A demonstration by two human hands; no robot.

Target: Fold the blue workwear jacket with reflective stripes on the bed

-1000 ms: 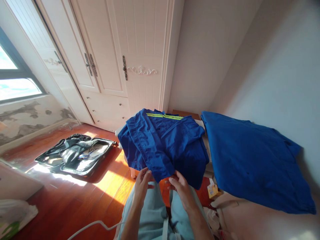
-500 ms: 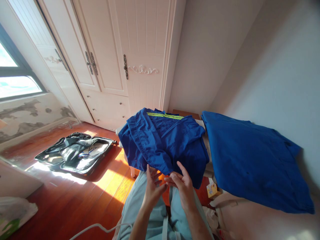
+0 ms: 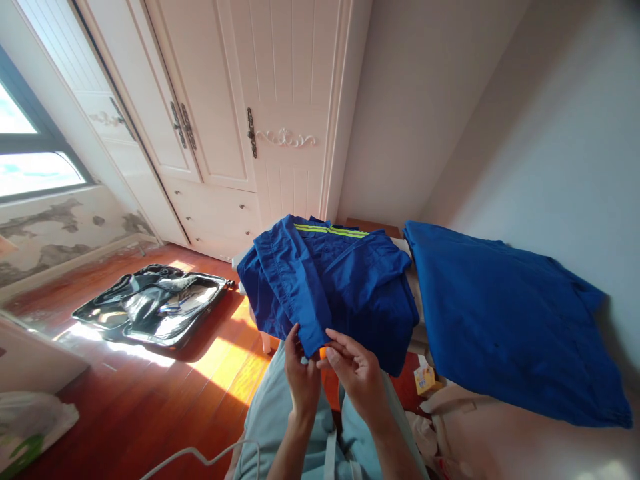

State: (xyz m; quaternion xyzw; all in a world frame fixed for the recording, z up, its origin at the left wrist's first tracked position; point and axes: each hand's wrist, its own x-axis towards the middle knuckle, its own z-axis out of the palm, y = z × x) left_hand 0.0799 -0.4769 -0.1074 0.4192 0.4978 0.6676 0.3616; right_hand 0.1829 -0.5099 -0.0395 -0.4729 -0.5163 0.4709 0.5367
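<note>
A blue jacket (image 3: 360, 287) with yellow-green stripes along its far edge lies spread in front of me on a low support that it mostly covers. One sleeve (image 3: 300, 287) runs toward me over its left half, and its end hangs at the near edge. My left hand (image 3: 304, 380) grips the left side of that sleeve end, fingers bent round the cloth. At its right corner, my right hand (image 3: 357, 370) pinches the cuff between thumb and fingers. The fabric is stretched fairly flat between both hands.
To the right, a folded blue garment (image 3: 505, 327) lies on a pale surface, with a small yellow box (image 3: 425, 379) below its near edge. An open suitcase (image 3: 175, 340) sits on the wooden floor at left. Behind stands a white wardrobe (image 3: 210, 87). A white cable (image 3: 200, 457) crosses the lower left.
Both hands have closed from spread fingers onto the sleeve end. The sleeve's lower part has shifted left and now lies straighter.
</note>
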